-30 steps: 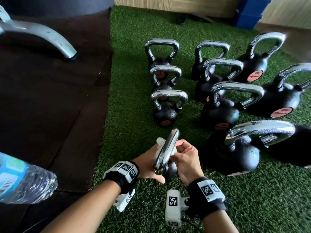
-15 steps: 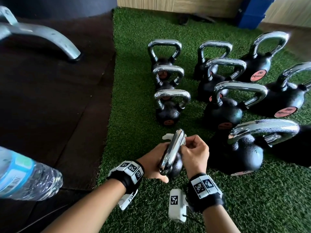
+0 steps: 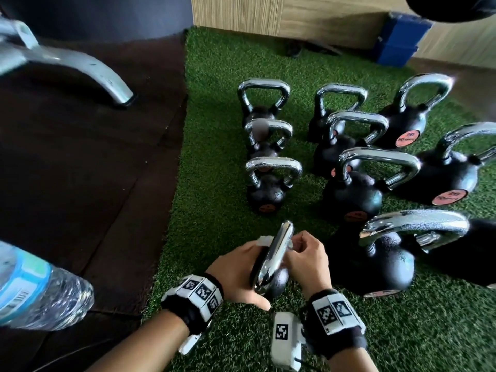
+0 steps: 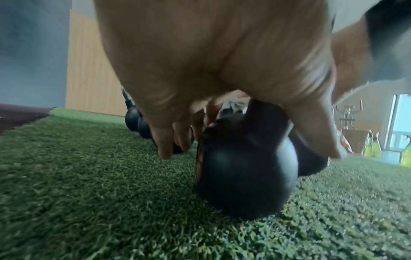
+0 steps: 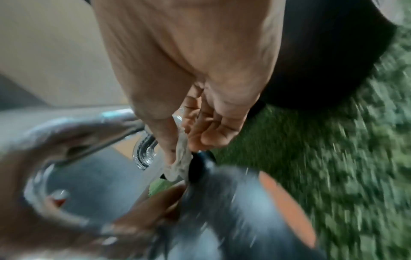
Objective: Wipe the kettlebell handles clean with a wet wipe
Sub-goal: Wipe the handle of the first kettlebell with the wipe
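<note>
A small black kettlebell (image 3: pixel 276 284) with a chrome handle (image 3: pixel 273 257) stands on green turf near me. My left hand (image 3: pixel 236 272) holds it from the left, thumb along the ball (image 4: pixel 244 168). My right hand (image 3: pixel 306 260) pinches a white wet wipe (image 5: pixel 181 162) against the far leg of the handle (image 5: pixel 144 151). A corner of the wipe (image 3: pixel 264 240) shows left of the handle. The right wrist view is blurred.
Several more black kettlebells with chrome handles stand in rows beyond, the nearest large one (image 3: pixel 386 259) right beside my right hand. A water bottle (image 3: pixel 35 294) lies at the left on a dark rubber floor (image 3: pixel 88 183). A grey machine leg (image 3: pixel 80 68) stands far left.
The view has shifted a little. My right hand with the wipe has slid along the handle towards its far end; the left hand keeps its hold on the kettlebell.
</note>
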The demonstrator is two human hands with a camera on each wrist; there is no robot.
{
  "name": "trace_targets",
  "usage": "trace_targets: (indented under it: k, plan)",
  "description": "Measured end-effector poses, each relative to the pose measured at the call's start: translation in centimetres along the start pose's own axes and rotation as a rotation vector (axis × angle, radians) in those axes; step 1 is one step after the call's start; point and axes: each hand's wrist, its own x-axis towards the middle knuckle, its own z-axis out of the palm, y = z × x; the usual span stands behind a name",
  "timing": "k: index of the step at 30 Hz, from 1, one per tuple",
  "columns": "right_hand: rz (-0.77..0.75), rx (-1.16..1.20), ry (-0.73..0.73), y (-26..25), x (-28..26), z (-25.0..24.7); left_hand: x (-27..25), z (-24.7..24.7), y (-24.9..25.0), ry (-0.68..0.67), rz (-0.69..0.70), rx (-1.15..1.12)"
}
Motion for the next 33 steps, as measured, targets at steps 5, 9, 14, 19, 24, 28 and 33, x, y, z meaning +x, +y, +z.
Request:
trace_targets:
  k: [5,9,14,19,24,28,33]
  plan:
    - [-0.524,-0.186,-0.078,-2.4,0.9,-4.3,-3.2,-0.8,2.5,0.293,-0.022,-0.082]
    - [-0.653,-0.484,-0.277,-4.7,2.5,-5.4,-3.0,-1.9,4.2,0.366,0.075,0.055]
    - [-0.598,-0.548,-0.235,-3.6,1.1,-7.3,-2.5,-5.9,4.9,0.262,0.088,0.240]
    - [-0.541,-0.619,-0.205,-3.3,-1.7,-7.6,-2.0,-8.5,4.4,0.069,0.041,0.357]
    - [-0.425,-0.580,-0.300,-4.2,-2.4,-9.1,-3.1,-8.6,5.7,-0.008,-0.063,0.388]
    - [-0.427,-0.370,-0.257,-5.4,-3.6,-12.3,-5.0,-11.3,7.5,0.032,-0.185,0.258]
    - [-0.317,-0.013,-0.296,-8.6,-3.0,-15.1,-5.7,-15.1,7.5,0.047,-0.258,0.295]
